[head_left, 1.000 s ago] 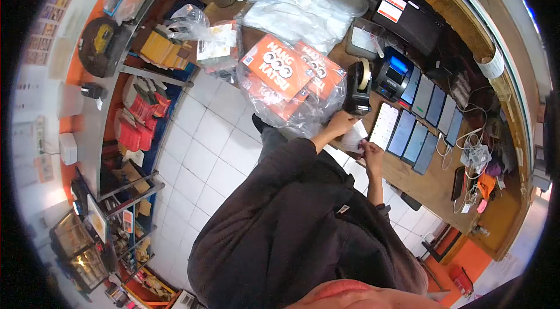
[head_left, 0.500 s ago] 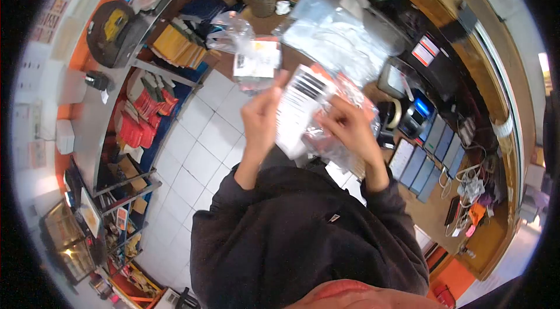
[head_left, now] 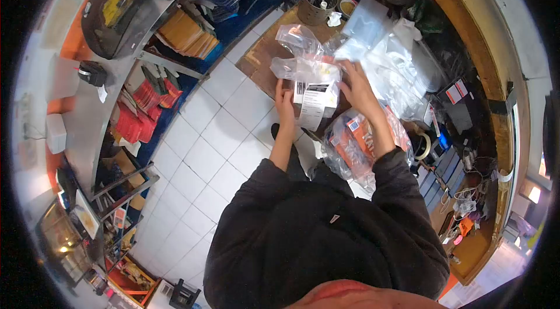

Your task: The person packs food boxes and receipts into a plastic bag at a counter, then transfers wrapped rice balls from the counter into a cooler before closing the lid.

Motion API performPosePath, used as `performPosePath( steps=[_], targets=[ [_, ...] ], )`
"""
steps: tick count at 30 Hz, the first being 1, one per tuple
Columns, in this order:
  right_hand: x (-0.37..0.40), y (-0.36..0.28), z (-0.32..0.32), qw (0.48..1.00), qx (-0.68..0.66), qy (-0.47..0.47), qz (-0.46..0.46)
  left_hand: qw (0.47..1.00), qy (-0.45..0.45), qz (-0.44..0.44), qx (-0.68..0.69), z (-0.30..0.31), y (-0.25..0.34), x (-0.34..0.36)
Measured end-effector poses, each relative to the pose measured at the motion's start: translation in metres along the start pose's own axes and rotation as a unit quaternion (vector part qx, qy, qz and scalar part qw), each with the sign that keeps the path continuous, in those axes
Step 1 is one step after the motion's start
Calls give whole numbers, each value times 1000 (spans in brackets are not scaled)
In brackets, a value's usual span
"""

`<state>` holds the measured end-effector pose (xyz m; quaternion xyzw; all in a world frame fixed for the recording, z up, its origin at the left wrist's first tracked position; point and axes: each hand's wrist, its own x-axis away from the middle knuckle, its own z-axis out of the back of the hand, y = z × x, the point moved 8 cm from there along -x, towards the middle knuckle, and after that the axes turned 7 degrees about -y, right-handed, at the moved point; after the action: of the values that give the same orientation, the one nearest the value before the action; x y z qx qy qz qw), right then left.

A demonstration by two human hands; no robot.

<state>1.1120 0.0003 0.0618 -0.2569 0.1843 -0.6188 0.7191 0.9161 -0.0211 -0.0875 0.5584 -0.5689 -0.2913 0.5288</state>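
A small package (head_left: 329, 84) in clear plastic stands at the corner of the desk, with a printed label (head_left: 314, 99) on its near side. My left hand (head_left: 284, 105) touches the package's left side, fingers pointing up along it. At its right side my right hand (head_left: 360, 92) rests with fingers apart. Both hands frame the package; whether they grip it firmly is hard to tell. Loose clear plastic (head_left: 300, 46) rises behind it. Below my right forearm lies an orange and clear plastic bag (head_left: 359, 140).
Clear plastic sheets (head_left: 396, 70) cover the desk on the right. A pen holder (head_left: 316, 8) stands at the back. A tape roll (head_left: 423, 147) and blue-grey boxes (head_left: 434, 177) are at the right. Shelves on the left hold yellow envelopes (head_left: 186, 35) and red packets (head_left: 137, 116).
My hands have moved from the label and bag held before my chest to the package on the desk. A label now lies against the package, and the orange bag is out of my hands.
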Motion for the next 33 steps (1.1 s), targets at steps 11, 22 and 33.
performPosePath(
  steps=[11, 22, 33],
  targets=[
    [-7, -24, -20, 977, -178, 62, 98, 988, -142, 15, -56, 4, -5, 0],
    [311, -32, 466, 718, 113, 679, 100, 996, -12, 60, -60, 122, -15, 110],
    [456, 178, 647, 771, 168, 598, -140, 960, -51, 214, -173, 78, -194, 201]
  ],
)
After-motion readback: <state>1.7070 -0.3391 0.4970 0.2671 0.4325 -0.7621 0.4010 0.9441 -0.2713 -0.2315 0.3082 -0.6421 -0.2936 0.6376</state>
